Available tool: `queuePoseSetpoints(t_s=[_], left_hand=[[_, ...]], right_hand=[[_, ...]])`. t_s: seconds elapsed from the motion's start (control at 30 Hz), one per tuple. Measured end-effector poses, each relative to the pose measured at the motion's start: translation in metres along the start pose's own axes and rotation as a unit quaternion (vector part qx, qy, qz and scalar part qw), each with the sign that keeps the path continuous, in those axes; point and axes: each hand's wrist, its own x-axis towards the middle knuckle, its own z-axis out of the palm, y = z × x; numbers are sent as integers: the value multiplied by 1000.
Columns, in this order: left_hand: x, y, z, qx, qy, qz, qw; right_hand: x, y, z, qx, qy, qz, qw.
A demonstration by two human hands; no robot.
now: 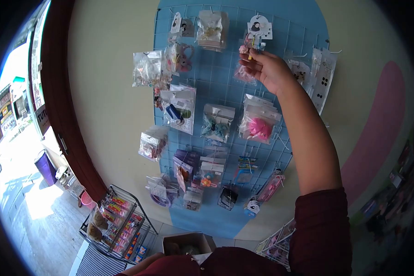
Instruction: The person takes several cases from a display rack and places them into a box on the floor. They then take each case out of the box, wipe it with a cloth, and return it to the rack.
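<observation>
My right hand [267, 69] is raised to the upper part of a wire grid panel [221, 99] on a blue wall patch. Its fingers pinch a small packet of hair accessories [249, 48] that hangs below a white card [260, 27]. Many clear packets hang on the grid: one with a pink item [258, 126], one with teal bows [217, 124], one with a blue item [178, 110]. My left hand is out of sight; only a dark red sleeve [188, 266] shows at the bottom edge.
A wire rack [117, 221] with colourful packets stands on the floor at lower left. A cardboard box [186, 243] sits below the panel. Another wire rack [278, 244] is at lower right. A dark door frame [62, 106] opens to a sunlit street on the left.
</observation>
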Motion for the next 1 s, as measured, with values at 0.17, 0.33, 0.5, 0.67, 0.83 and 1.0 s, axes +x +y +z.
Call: queuePoseSetpoints(t_s=[0.17, 0.33, 0.5, 0.67, 0.83, 1.0], left_hand=[[6, -8, -1, 2, -7, 0, 1000], [18, -5, -9, 7, -10, 8, 1000], [29, 1, -16, 9, -8, 14, 1000], [33, 7, -15, 7, -4, 16, 1000], [26, 4, -14, 0, -2, 11, 1000], [20, -4, -15, -3, 1, 3, 1000]], right_hand=[[-5, -5, -10, 26, -37, 34, 998], [-11, -15, -14, 60, -75, 76, 992], [-13, -18, -20, 60, -95, 80, 990], [-10, -16, -25, 49, -83, 63, 993], [-13, -15, -23, -30, -47, 20, 998], [-17, -9, -20, -94, 3, -1, 996]])
